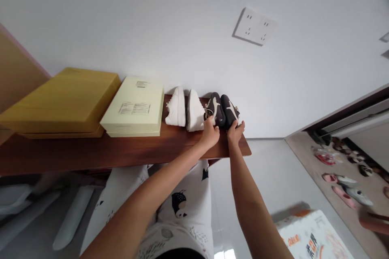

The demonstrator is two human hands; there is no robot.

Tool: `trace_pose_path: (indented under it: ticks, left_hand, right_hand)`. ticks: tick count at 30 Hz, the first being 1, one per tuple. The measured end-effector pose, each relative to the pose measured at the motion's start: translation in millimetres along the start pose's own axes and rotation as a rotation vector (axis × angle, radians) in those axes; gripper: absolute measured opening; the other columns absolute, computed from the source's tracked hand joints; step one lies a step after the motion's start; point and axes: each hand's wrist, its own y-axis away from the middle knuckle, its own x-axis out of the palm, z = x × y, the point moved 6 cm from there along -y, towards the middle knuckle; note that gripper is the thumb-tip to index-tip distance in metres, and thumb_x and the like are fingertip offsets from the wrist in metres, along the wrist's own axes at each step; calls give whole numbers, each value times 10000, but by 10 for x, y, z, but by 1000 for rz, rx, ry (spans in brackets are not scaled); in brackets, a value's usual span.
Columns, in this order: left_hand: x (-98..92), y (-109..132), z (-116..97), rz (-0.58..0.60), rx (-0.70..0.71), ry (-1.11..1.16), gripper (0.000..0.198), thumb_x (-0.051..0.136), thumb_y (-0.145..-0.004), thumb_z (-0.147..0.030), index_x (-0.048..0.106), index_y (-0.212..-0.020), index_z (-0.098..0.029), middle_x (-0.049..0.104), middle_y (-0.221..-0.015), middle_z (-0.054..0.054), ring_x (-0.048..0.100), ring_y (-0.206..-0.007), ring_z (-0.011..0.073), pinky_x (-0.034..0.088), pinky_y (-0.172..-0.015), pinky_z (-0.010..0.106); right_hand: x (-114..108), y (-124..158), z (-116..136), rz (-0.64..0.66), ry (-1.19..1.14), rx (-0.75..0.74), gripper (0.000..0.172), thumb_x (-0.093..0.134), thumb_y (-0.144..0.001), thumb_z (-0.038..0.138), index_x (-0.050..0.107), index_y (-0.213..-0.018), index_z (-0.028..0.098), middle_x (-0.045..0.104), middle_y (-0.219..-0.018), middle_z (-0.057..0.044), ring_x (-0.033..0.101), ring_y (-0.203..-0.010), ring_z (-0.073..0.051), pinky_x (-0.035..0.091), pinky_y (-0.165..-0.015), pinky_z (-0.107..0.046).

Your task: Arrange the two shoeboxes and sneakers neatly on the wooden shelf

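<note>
Two dark brown sneakers with cream stripes stand side by side near the right end of a wooden shelf. My left hand grips the near end of the left dark sneaker, fingers curled at its opening. At the right dark sneaker, my right hand has its thumb and fingers around the near end. Just left of them is a pair of white sneakers, one white sneaker lying beside the other white sneaker. The fingertips are partly hidden.
A pale yellow box and a mustard box sit on the shelf's left part, against the white wall. A socket plate is above. On the floor at right are a printed package and several shoes, including pink slippers.
</note>
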Motion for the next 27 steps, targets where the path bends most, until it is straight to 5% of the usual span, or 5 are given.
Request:
trace_pose_path:
  ticks: [6, 11, 16, 21, 27]
  left_hand:
    - [-771, 1027, 148, 157, -209, 55, 537, 563, -912, -367, 451, -1412, -204, 466, -1474, 208, 702, -883, 197, 559, -865, 422]
    - [-1966, 1531, 148, -128, -285, -50, 558, 603, -855, -508, 529, -1322, -210, 557, -1395, 181, 708, -808, 188, 559, -716, 337]
    - [-2818, 1910, 230, -202, -374, -146, 494, 626, -796, -544, 644, -1135, -185, 717, -1020, 104, 678, -714, 186, 528, -672, 312]
    - [-3054, 2421, 607, -138, -605, -201, 481, 555, -812, -562, 687, -1082, -187, 485, -487, -33, 636, -587, 211, 466, -535, 276]
    - [-2931, 2572, 560, -170, -483, -219, 522, 511, -859, -388, 519, -1352, -216, 684, -1190, 134, 716, -783, 212, 564, -642, 332]
  right_hand:
    - [-146, 482, -185, 36, -211, 91, 832, 309, -933, 635, 167, -1575, 124, 247, -1571, -283, 716, -924, -228, 613, -784, -375]
    - [-283, 1432, -252, 61, -150, -125, 753, 470, -894, 637, 387, -1472, 161, 414, -1468, -231, 675, -1009, -224, 583, -864, -379]
    - [12, 2558, -305, 508, -232, -118, 499, 477, -914, 615, 615, -1142, 193, 669, -871, -58, 649, -706, -176, 562, -683, -319]
    - [375, 3541, -361, 900, -195, -57, 401, 462, -935, 530, 683, -995, 201, 569, -609, 16, 527, -506, -157, 487, -537, -287]
    - [569, 4127, -116, 1115, -202, -162, 365, 455, -937, 293, 607, -1262, 222, 713, -853, -28, 610, -635, -150, 537, -690, -307]
